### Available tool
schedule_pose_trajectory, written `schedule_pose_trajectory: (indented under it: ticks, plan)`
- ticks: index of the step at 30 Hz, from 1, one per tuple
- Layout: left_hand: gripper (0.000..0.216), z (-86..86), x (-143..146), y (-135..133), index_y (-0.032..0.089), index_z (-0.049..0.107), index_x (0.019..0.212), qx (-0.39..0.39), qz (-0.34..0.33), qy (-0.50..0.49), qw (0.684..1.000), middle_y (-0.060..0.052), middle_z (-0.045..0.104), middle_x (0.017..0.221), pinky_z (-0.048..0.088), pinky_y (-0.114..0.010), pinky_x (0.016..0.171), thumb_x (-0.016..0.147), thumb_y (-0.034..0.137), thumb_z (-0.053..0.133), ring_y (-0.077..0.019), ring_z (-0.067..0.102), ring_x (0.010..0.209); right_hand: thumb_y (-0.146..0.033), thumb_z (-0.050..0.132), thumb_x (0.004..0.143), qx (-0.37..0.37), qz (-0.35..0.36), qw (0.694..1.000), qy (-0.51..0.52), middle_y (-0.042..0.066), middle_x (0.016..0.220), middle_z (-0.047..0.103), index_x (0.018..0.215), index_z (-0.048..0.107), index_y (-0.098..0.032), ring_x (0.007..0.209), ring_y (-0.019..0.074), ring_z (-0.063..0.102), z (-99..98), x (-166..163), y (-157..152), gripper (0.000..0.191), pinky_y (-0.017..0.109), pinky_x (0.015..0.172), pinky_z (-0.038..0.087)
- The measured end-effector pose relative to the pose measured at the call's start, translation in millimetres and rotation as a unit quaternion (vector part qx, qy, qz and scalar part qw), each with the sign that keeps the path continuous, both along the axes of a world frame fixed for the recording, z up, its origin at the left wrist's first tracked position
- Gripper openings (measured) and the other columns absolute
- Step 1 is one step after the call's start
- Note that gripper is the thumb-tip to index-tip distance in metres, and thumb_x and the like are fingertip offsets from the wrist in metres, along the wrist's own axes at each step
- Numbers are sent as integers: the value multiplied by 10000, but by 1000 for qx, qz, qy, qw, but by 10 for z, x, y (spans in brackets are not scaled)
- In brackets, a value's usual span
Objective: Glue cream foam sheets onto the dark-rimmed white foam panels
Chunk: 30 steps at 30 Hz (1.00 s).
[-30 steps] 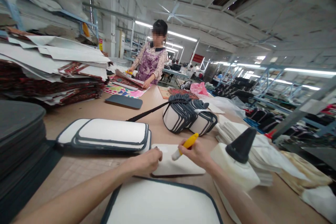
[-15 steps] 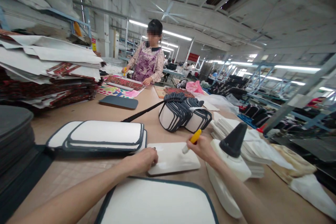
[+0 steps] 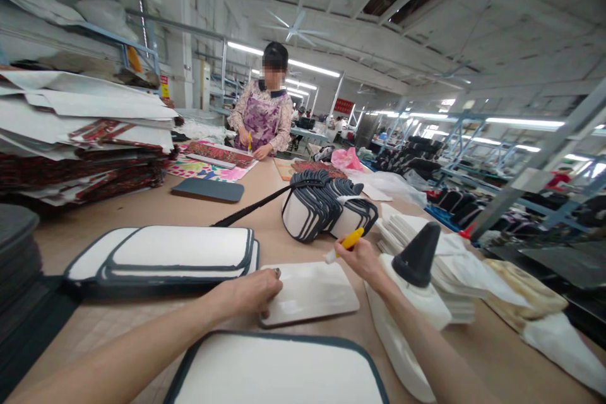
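My left hand (image 3: 250, 293) grips the left edge of a white rectangular panel (image 3: 312, 293), its fingers curled round that edge. The panel's surface has a glossy, wet-looking sheen. In my right hand (image 3: 362, 259) is a brush (image 3: 351, 238) with a yellow handle and a whitish tip, pinched between the fingers. Its tip is at the panel's far edge; whether it touches I cannot tell. Close to my right forearm is a white plastic bottle (image 3: 402, 341) with a black cone-shaped top (image 3: 419, 255). Nearest me lies a larger white panel with a dark border (image 3: 284, 372).
Dark-edged white panels (image 3: 180, 249) lie stacked at left; bundled pieces (image 3: 310, 208) stand behind. White sheets (image 3: 449, 265) are piled at right. A tall fabric stack (image 3: 85, 132) stands far left. Across the table, a co-worker (image 3: 262, 110) holds a yellow tool over patterned fabric.
The brush has moved away from me, from over the panel to its far edge, with my right hand. My left hand keeps its grip. The co-worker's hand with the yellow tool has moved rightward.
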<state>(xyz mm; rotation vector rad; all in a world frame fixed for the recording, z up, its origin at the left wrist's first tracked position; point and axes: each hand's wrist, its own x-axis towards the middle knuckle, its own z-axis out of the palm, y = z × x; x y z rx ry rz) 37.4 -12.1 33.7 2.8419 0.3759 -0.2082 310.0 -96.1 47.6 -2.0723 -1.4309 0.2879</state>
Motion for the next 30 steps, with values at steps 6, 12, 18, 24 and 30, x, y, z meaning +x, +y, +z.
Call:
schedule_pose_trajectory:
  ticks: [6,12,18,24,30]
  plan:
    - [144,31,74,-97,67,647,844,74,-54,20,996,-160,647,913,505,-333,731,705,32,635,-267,626,805,-458,526,791,58,72,989,113,-43,528,517,886,632,-159,441,100,501,179,-247,-202,332,233,458,398]
    - [151,47,17,-93,88,637,824,87,-54,3,995,-138,648,862,499,-308,705,753,7,531,-238,621,772,-530,442,774,76,101,969,213,-10,630,554,1058,589,-170,426,109,497,195,-388,-476,481,260,434,408]
    - [247,-2,-120,-59,124,637,859,53,-63,-29,996,-120,628,948,490,-308,728,656,202,753,-254,597,851,-475,579,676,65,96,959,260,-8,616,539,869,645,-198,483,121,499,59,-525,-557,344,271,497,424]
    - [157,-43,-164,-44,171,681,793,-10,-80,-60,995,-61,661,868,471,-247,704,691,58,645,-199,612,809,-456,509,740,41,113,952,283,-5,595,523,838,637,-188,527,131,510,65,-679,-572,313,274,549,440]
    - [276,-85,-130,-31,172,696,756,-43,-54,-73,995,-36,670,732,463,-238,631,628,-7,530,-185,613,716,-391,618,682,39,123,956,262,25,744,594,861,635,-198,620,156,564,62,-718,-605,265,294,623,461]
